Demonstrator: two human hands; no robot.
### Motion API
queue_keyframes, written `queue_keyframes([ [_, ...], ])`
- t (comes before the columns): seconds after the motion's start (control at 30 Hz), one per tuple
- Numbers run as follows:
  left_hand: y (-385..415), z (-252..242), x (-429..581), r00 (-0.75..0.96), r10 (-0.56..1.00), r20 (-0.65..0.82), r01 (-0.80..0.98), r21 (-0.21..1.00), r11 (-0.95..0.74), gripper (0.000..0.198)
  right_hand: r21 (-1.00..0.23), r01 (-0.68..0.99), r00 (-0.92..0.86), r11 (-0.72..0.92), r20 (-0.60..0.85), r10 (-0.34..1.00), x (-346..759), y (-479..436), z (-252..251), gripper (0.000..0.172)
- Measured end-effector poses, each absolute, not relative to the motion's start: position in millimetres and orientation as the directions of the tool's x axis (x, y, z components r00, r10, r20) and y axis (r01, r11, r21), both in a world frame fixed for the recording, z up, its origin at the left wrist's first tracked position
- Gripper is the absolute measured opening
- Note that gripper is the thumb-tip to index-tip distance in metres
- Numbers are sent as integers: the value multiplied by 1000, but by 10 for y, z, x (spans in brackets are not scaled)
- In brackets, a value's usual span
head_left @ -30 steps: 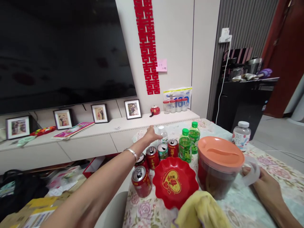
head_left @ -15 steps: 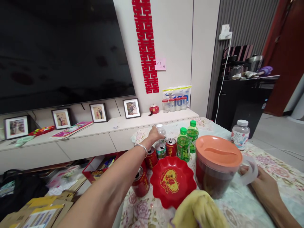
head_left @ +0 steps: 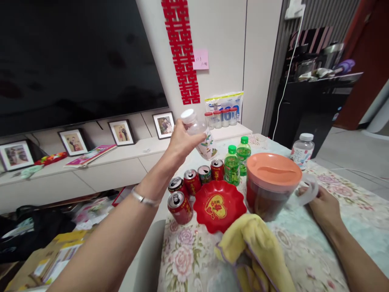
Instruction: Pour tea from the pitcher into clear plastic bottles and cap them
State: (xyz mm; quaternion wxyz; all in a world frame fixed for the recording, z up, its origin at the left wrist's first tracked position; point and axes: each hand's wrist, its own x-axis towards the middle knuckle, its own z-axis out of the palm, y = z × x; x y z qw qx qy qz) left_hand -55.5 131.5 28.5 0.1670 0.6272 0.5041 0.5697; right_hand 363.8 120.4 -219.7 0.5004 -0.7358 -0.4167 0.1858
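The left hand [head_left: 182, 140] is reaching forward and holding a clear bottle [head_left: 206, 148], its grip closing around the upper part, with the thumb pressing along the near side. The bottle is tilting, its white cap [head_left: 188, 116] leaning to the left, and its base is appearing clear of the surface [head_left: 310, 259], beyond the cans. A bracelet [head_left: 145, 199] is circling that wrist. The right hand [head_left: 323, 205] is resting low at the translucent handle [head_left: 313, 190] of a pitcher [head_left: 264, 198]; its fingers are partly hiding there, so I cannot tell whether that grip is closing on the handle or only lying against it. The pitcher is standing upright, wearing an orange lid [head_left: 273, 167] and containing something dark. Five cans [head_left: 192, 182] are clustering to the left, around the far and left sides of a scalloped red dish [head_left: 234, 202]. Two green-capped bottles [head_left: 232, 166] are standing side by side between the cans and the pitcher. A yellow cloth [head_left: 258, 239] is lying crumpled in front, overlapping the near edge of the dish in this view. Past the pitcher, a white-lidded jar [head_left: 302, 152] is standing upright near the handle.
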Motion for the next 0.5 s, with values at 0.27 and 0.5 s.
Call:
queue_keyframes([
  [0.27,413,-464,-127,-175,956,236,550,829,-104,52,-913,387,597,-125,145,789,3548,1171,-2168,64],
  [0.5,497,-1025,-44,-242,968,64,445,894,52,56,-918,385,593,-93,169,787,3555,1164,-2145,45],
])
